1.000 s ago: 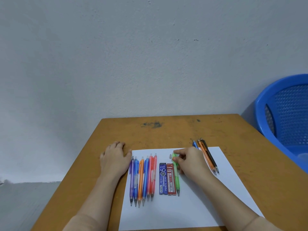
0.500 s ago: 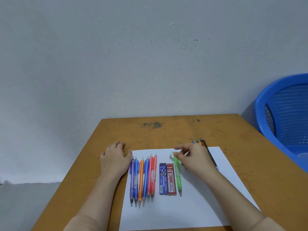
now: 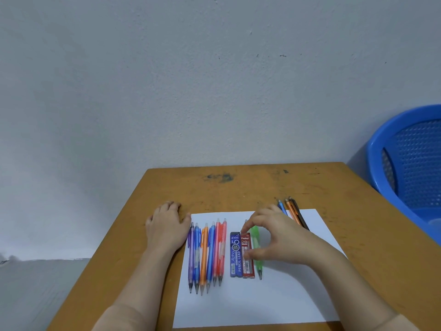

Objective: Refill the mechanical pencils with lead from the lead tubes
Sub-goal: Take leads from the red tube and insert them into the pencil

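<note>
Red lead tube [image 3: 248,268] lies under the right hand [image 3: 284,240], a wide pinch, grip unclear, likely for lifting; left hand [image 3: 167,228] lies flat on the surface [image 3: 238,187].

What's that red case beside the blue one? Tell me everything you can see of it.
The red lead tube is a slim, plastic-looking case printed Faster and 2B. It lies flat on the white paper, against the blue lead tube, with the green pencil on its other side. The right hand arches over it, thumb and forefinger spanning it; grip unclear.

Six pencils [image 3: 206,254] lie parallel; blue tube [image 3: 235,255], red tube [image 3: 248,269] (touching) beside green pencil [image 3: 256,242].
</note>
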Demonstrator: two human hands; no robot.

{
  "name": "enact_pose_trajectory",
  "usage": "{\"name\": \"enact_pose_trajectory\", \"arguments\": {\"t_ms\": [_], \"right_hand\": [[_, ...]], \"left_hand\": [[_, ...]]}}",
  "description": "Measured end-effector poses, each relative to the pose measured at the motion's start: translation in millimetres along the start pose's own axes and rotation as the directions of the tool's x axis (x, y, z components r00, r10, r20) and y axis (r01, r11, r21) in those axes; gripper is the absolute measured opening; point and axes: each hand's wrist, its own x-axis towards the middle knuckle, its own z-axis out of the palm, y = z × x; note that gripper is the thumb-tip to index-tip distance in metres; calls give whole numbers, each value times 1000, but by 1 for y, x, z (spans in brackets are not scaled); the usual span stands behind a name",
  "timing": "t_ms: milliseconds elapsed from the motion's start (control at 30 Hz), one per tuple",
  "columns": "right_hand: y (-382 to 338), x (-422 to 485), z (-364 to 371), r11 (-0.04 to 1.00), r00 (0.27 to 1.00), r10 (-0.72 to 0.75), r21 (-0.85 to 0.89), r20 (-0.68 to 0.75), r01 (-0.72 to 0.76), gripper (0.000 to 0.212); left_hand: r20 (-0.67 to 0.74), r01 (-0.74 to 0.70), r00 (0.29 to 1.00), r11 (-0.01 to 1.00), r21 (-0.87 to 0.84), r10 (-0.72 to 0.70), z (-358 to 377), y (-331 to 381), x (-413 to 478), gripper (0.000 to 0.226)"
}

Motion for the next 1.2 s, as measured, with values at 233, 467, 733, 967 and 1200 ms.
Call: {"name": "enact_pose_trajectory", "arguments": {"t_ms": [233, 467, 733, 967, 1200], "right_hand": [[-2, -5, 1, 993, 997, -42, -104, 71, 49, 74], [-1, -6, 4, 988, 992, -58, -133, 108, 73, 76], [-2, -6, 4, 986, 990, -84, -132, 114, 99, 75], [0, -7, 0, 992, 990, -111, -46, 81, 115, 72], [1, -4, -2, 987, 985, -161, 5, -63, 162, 72]], "left_hand": [[-1, -2, 1000, 1000, 1, 2, 0, 0, 0, 53], [-4, 1, 1000, 1000, -1, -1, 2, -2, 1, 53], [4, 5, 1000, 1000, -7, -5, 0, 0, 0, 53], [-32, 12, 999, 992, -125, -16, -4, 5, -3, 43], [-147, -102, 988, 915, -389, 48, -11, 29, -16, 32]]}}
